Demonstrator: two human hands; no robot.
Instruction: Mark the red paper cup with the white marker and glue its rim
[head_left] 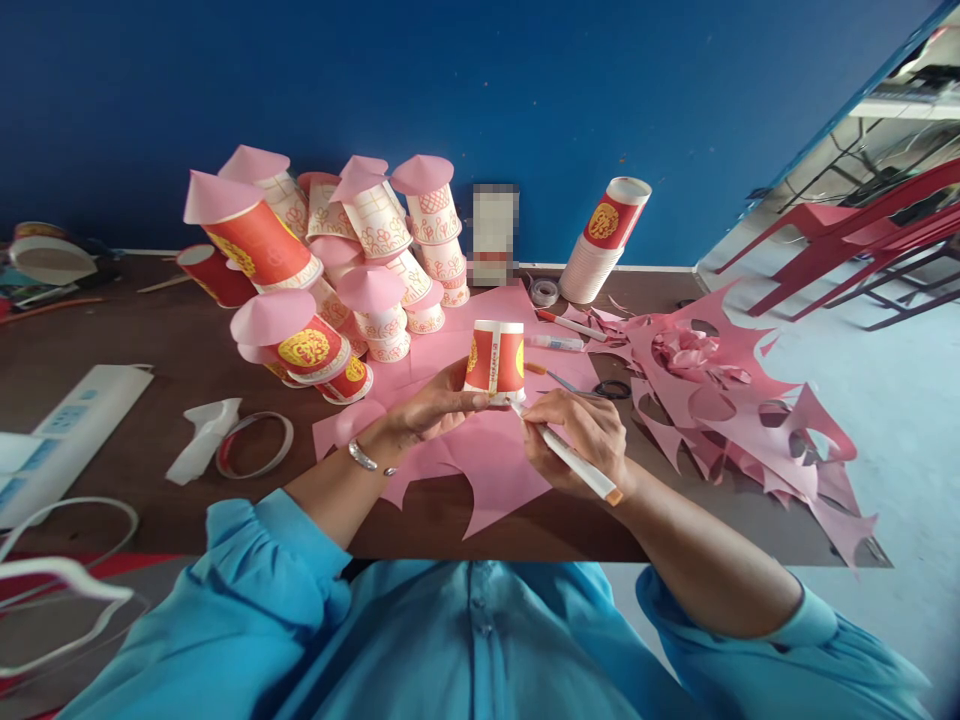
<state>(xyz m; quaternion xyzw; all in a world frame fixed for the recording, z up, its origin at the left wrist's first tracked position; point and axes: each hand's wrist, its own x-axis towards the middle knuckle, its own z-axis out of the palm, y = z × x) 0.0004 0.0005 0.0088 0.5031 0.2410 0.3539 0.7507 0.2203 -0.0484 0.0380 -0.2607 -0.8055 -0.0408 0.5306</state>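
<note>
A red and white paper cup (508, 362) with yellow emblems sits upside down in my left hand (442, 402). The fingers go behind it and the thumb lies along its lower white band. My right hand (577, 430) grips a white marker pen (577, 462) with an orange end. The pen's tip meets the cup's lower edge, though the contact point is too small to see clearly. Beneath both hands lies pink paper (487, 480) with curved cutouts. A pair of scissors (611, 389) and a glue stick (556, 342) lie just beyond the right hand.
Stacked cup towers with pink paper cones (371, 290) stand at back left. A tall stack of cups (591, 268) leans by the blue wall. Pink scraps (750, 440) cover the right side. A tape ring (255, 445) and a white power strip (75, 430) lie left.
</note>
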